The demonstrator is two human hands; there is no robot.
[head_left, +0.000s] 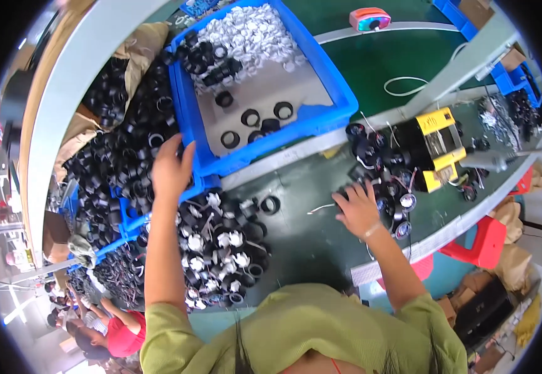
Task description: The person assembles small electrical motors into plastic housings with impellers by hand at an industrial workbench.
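My left hand (171,171) reaches over the heap of black plastic rings (135,149), beside the left wall of the blue tray (187,118). Its thumb and fingers are apart, and nothing shows between them. On the right, my right hand (359,210) lies with fingers spread on a cluster of small black lamp-like parts with wires (402,181). A thin white wire (321,208) sticks out to the left from beside its fingertips. What lies under the palm is hidden. Between my arms, black rings with white inserts (221,240) are piled on the dark green table (302,243).
White plastic pieces (252,37) and black rings lie inside the tray. A yellow and black device (440,146) stands right of the lamp parts. An orange gadget (369,20) sits beyond. Red stools (479,243) stand at the right; a person in red (124,333) is lower left.
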